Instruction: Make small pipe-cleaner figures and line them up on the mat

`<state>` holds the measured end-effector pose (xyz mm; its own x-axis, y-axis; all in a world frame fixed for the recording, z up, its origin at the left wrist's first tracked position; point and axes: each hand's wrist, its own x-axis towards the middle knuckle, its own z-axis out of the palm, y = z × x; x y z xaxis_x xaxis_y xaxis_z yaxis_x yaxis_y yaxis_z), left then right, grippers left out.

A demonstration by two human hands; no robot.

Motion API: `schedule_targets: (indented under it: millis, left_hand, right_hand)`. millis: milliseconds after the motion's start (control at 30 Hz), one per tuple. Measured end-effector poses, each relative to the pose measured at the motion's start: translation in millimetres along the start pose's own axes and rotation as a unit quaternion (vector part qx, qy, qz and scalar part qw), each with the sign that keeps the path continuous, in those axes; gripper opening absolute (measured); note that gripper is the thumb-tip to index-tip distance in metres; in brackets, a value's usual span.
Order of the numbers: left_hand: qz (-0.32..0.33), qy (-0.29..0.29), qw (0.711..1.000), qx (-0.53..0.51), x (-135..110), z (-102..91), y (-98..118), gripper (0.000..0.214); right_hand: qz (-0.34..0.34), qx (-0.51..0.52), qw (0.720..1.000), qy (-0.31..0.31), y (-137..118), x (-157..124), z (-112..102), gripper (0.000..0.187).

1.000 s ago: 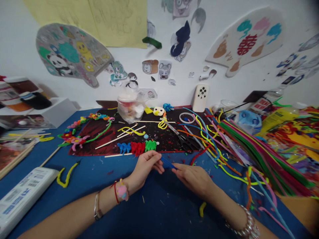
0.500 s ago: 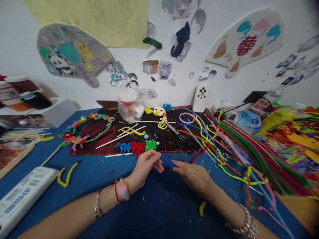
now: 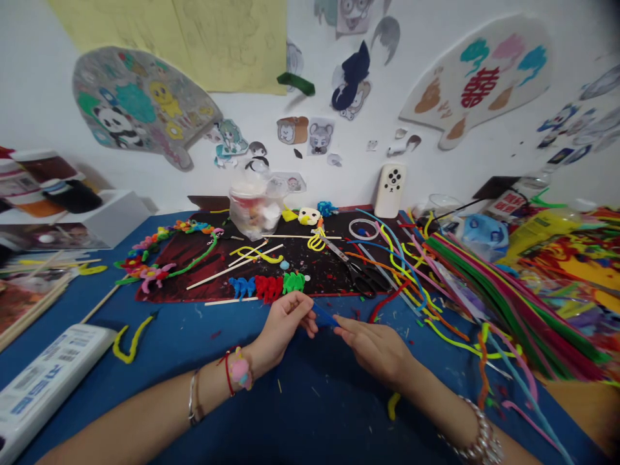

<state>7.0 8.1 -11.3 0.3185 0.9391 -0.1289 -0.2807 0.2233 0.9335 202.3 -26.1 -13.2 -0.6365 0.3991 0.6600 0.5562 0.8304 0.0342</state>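
A blue pipe cleaner (image 3: pixel 324 314) stretches between my two hands over the blue table. My left hand (image 3: pixel 292 318) pinches its left end, fingers closed. At the other end, my right hand (image 3: pixel 371 343) grips it between thumb and fingers. Part of the pipe cleaner is hidden by the fingers. Just beyond my left hand lie twisted pieces in a row: blue (image 3: pixel 241 287), red (image 3: pixel 268 289) and green (image 3: pixel 293 282). Black-handled scissors (image 3: pixel 365 279) rest on the dark mat (image 3: pixel 203 274) beyond my right hand.
Loose coloured pipe cleaners and a thick bundle (image 3: pixel 504 297) cover the right side. A flower-covered ring (image 3: pixel 150 274), a yellow piece (image 3: pixel 126 349) and a white box (image 3: pixel 53 381) lie left. A phone (image 3: pixel 390 190) leans against the wall; thin wooden sticks (image 3: pixel 235 267) lie on the mat.
My right hand has shifted very slightly left and down along the blue pipe cleaner. My left hand stays almost in place, and both keep their hold.
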Motion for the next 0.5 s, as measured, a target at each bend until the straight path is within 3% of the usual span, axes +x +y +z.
schedule_targets:
  millis: [167,500]
  left_hand:
    - [-0.011,0.003,1.000,-0.020,-1.2,4.0,1.9,0.021]
    - [-0.060,-0.060,0.996,-0.015,-6.3,6.1,0.8,0.024]
  right_hand:
    - [0.003,-0.002,1.000,0.017,-3.3,-0.7,2.3,0.016]
    - [0.016,0.060,0.998,0.014,-5.3,2.5,-1.5,0.019]
